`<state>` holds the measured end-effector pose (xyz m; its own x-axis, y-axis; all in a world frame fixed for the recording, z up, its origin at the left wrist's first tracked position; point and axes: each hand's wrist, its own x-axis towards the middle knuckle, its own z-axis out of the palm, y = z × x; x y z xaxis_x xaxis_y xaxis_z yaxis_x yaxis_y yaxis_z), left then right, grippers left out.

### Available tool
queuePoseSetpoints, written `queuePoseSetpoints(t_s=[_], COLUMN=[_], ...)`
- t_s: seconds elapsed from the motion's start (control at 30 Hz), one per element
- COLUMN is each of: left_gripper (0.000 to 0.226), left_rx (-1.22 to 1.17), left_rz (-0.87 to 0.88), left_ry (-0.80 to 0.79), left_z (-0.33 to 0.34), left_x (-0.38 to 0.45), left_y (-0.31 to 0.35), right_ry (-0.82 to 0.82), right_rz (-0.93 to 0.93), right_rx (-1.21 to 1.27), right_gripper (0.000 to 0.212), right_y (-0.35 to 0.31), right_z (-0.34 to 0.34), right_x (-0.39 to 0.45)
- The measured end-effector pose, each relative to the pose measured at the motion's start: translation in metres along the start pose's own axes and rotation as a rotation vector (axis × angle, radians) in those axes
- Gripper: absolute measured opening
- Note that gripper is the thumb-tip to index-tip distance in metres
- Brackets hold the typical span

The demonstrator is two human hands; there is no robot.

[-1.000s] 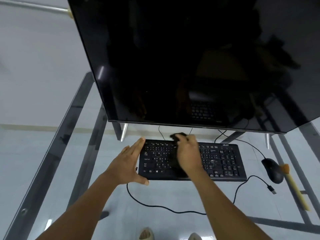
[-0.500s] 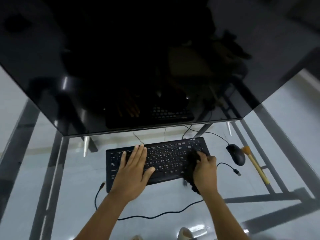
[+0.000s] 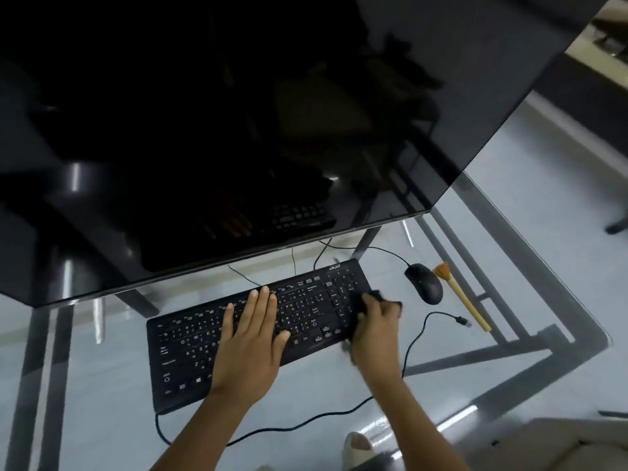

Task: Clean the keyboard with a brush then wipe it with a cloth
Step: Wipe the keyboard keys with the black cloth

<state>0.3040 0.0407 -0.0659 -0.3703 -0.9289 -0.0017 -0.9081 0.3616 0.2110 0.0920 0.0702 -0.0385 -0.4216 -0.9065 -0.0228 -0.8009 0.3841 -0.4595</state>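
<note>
The left hand (image 3: 249,341) lies flat, fingers straight, on the black keyboard (image 3: 190,348); the right hand (image 3: 375,326) grips a dark cloth (image 3: 365,299) (blurred) at its right end.

A black keyboard (image 3: 258,334) with small white key legends lies on a clear glass tabletop (image 3: 102,419) with dark grey metal frame bars, through which a pale grey-white floor shows. A black cloth (image 3: 365,300) is bunched in the right hand (image 3: 375,329), and nearby are a black mouse (image 3: 424,283), black cables, and a brush (image 3: 460,295) with orange-tan bristles and a light yellow handle. Above is a glossy black monitor (image 3: 238,130) showing dim reflections.
</note>
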Motion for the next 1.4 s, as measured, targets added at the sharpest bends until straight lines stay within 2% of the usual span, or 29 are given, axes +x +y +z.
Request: queuePoseSetpoints(t_s=[0.03, 0.1, 0.13, 0.2, 0.23, 0.3, 0.37, 0.4, 0.43, 0.5, 0.57, 0.6, 0.7, 0.73, 0.77, 0.83, 0.9, 0.97, 1.03, 1.1, 1.13, 1.17, 1.23, 1.3, 1.33, 1.4], left_gripper=[0.063, 0.063, 0.062, 0.063, 0.063, 0.063, 0.063, 0.063, 0.063, 0.064, 0.066, 0.067, 0.072, 0.073, 0.073, 0.074, 0.073, 0.075, 0.077, 0.077, 0.077, 0.076, 0.075, 0.074, 0.073, 0.067], left_rx=[0.0, -0.002, -0.001, 0.011, 0.014, 0.006, 0.0, 0.003, 0.006, 0.009, 0.015, 0.016, -0.002, -0.004, -0.001, 0.005, 0.018, 0.022, 0.013, 0.009, 0.012, 0.017, 0.017, 0.004, 0.002, 0.005], left_rz=[0.0, 0.008, 0.011, 0.014, 0.015, 0.019, 0.021, 0.021, 0.022, 0.029, 0.032, 0.029, 0.018, 0.02, 0.022, 0.023, 0.026, 0.023, 0.016, 0.008, 0.008, 0.008, 0.008, 0.012, 0.014, 0.028], left_ry=[0.004, 0.006, 0.002, -0.003, -0.002, -0.004, 0.005, 0.007, 0.006, 0.002, -0.002, 0.001, 0.007, 0.007, 0.008, 0.002, -0.011, -0.02, -0.011, -0.003, -0.001, 0.003, 0.009, 0.006, 0.004, 0.015], left_z=[0.0, 0.0, 0.0, 0.0, 0.0, 0.0, 0.0, 0.0, 0.0, 0.0, 0.0, 0.0, 0.0, 0.0, 0.0, 0.0, 0.0, 0.0, -0.001, -0.001, -0.001, -0.001, 0.0, 0.0, 0.0, -0.004], left_x=[0.0, 0.0, 0.0, 0.0, 0.0, -0.001, 0.0, 0.0, 0.0, 0.0, 0.0, 0.0, -0.001, -0.001, -0.001, -0.001, -0.001, -0.001, -0.001, -0.001, -0.001, 0.0, -0.001, -0.001, -0.001, 0.002], left_y=[0.0, -0.001, -0.001, -0.002, -0.002, -0.002, -0.001, -0.001, -0.001, -0.001, -0.003, -0.003, -0.003, -0.003, -0.003, -0.004, -0.004, -0.004, -0.004, -0.003, -0.002, -0.002, -0.002, -0.002, -0.002, -0.005], right_ry=[-0.07, -0.202, -0.211, -0.17, -0.085, 0.102, 0.161, 0.14, 0.063, -0.148, -0.174, -0.138, 0.071, 0.119, 0.14, 0.053, -0.124, -0.168, -0.109, 0.018, 0.081, 0.114, 0.088, -0.068, -0.142, -0.095], right_rz=[-0.098, -0.26, -0.309, -0.337, -0.258, 0.024, 0.142, 0.102, -0.016, -0.328, -0.571, -0.571, -0.091, 0.006, 0.013, -0.12, -0.321, -0.545, -0.411, -0.119, -0.019, 0.001, -0.157, -0.441, -0.513, -0.451], right_rx=[0.017, 0.043, -0.001, -0.097, -0.081, -0.042, -0.026, -0.003, -0.004, 0.041, -0.109, -0.123, -0.047, -0.024, -0.024, -0.029, 0.087, -0.012, 0.007, -0.004, -0.017, -0.053, -0.069, -0.06, -0.039, 0.037], right_gripper=[0.043, 0.022, 0.013, 0.014, 0.021, 0.033, 0.035, 0.036, 0.035, 0.022, 0.02, 0.024, 0.036, 0.036, 0.035, 0.027, 0.012, 0.021, 0.035, 0.036, 0.037, 0.037, 0.038, 0.04, 0.041, 0.042], right_y=[-0.01, -0.025, -0.028, -0.024, -0.014, 0.0, -0.015, -0.033, -0.05, -0.07, -0.061, -0.052, -0.023, -0.022, -0.035, -0.068, -0.089, -0.081, -0.049, -0.021, -0.018, -0.027, -0.058, -0.077, -0.078, -0.056], right_z=[0.009, 0.013, 0.007, -0.005, -0.004, -0.005, -0.001, 0.005, 0.011, 0.022, 0.022, 0.018, 0.008, 0.008, 0.013, 0.03, 0.038, 0.032, 0.02, 0.01, 0.009, 0.013, 0.028, 0.042, 0.042, 0.03], right_x=[-0.012, -0.029, -0.03, -0.008, 0.009, 0.042, 0.051, 0.046, 0.036, 0.015, 0.02, 0.033, 0.075, 0.078, 0.073, 0.047, 0.021, 0.025, 0.052, 0.077, 0.081, 0.077, 0.056, 0.034, 0.032, 0.05])
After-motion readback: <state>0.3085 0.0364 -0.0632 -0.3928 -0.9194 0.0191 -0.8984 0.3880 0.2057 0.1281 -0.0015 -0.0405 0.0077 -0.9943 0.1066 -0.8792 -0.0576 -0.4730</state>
